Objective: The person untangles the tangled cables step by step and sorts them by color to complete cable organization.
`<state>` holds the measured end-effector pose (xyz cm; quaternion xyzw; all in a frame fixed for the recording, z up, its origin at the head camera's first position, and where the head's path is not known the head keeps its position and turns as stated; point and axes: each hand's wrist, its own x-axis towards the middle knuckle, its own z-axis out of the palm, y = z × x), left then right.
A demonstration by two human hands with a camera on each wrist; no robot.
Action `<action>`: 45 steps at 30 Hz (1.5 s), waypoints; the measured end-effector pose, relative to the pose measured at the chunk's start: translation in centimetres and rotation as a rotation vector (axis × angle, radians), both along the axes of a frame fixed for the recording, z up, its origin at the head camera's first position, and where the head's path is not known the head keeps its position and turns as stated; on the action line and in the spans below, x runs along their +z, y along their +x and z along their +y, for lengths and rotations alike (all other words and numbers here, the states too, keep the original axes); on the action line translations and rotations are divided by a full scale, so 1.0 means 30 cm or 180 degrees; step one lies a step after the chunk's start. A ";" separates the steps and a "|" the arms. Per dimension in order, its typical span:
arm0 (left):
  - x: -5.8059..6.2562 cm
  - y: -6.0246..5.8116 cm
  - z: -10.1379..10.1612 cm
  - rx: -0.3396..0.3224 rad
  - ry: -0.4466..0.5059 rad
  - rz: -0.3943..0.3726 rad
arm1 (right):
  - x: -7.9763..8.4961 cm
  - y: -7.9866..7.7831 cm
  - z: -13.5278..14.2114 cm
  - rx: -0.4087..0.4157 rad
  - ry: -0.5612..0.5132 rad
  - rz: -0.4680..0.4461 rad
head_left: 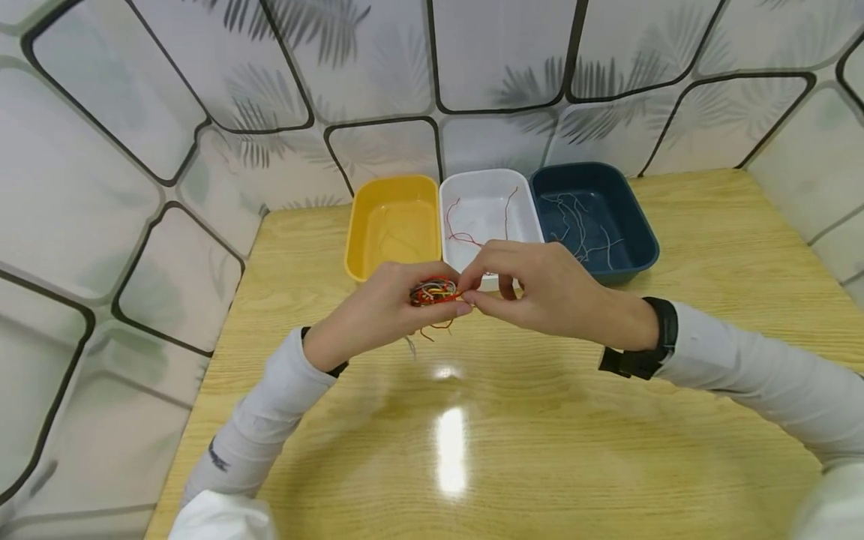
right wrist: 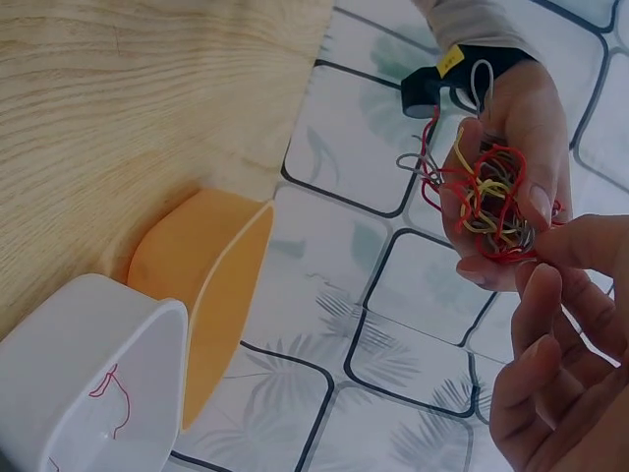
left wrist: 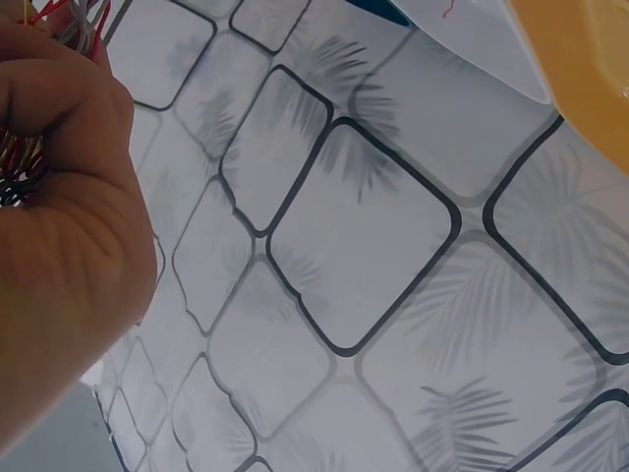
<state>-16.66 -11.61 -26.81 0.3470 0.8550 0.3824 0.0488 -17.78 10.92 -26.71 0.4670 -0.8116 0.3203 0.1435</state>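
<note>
My left hand (head_left: 378, 304) grips a tangled bundle of thin strings (head_left: 433, 291) in red, yellow and grey, above the table. Loose ends hang below it in the head view. My right hand (head_left: 550, 289) meets it from the right, thumb and forefinger pinching a red string (right wrist: 518, 258) at the bundle's edge. In the right wrist view the bundle rests across the left palm, with grey loops sticking out at the top. The left wrist view shows only the back of the left hand, with most of the bundle hidden.
Along the back of the wooden table (head_left: 540, 435) stand a yellow bin (head_left: 358, 232), a white bin (head_left: 472, 176) and a dark blue bin (head_left: 644, 232) side by side. Red strings lie in the white one, grey strings in the blue one. A patterned curtain (head_left: 378, 67) surrounds the table.
</note>
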 end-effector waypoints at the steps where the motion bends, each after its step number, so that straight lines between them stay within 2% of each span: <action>1: -0.001 -0.001 0.000 -0.0027 0.0003 0.0043 | 0.001 0.001 0.000 0.0006 0.0010 -0.0003; 5: 0.000 -0.002 0.000 -0.0088 0.0014 0.0124 | 0.005 0.004 0.004 0.0050 0.0070 -0.0007; 11: 0.006 0.003 -0.006 -0.0099 -0.0008 0.0025 | 0.007 0.016 0.031 -0.0043 0.0190 -0.0048; 19: 0.014 0.012 -0.010 -0.0062 -0.0036 -0.0191 | -0.001 0.036 0.076 -0.0135 0.0131 -0.0590; 24: 0.020 0.021 -0.014 -0.0020 0.0007 -0.0349 | 0.006 0.047 0.097 -0.0077 -0.0054 -0.0943; 27: 0.021 0.022 -0.014 -0.0015 0.0013 -0.0344 | 0.010 0.056 0.104 -0.0044 -0.0128 -0.1245; 32: 0.021 0.022 -0.020 -0.0010 0.0045 -0.0363 | 0.015 0.063 0.115 0.0060 -0.0423 -0.1737; 38: 0.022 0.021 -0.043 0.0200 0.0084 -0.0447 | 0.024 0.053 0.131 0.0474 -0.1087 -0.2253; 40: 0.023 0.021 -0.051 0.0247 0.0118 -0.0498 | 0.026 0.046 0.143 0.0607 -0.1271 -0.2321; 45: 0.040 0.032 -0.054 0.0257 0.0113 -0.0512 | 0.027 0.045 0.164 0.0559 -0.1477 -0.2377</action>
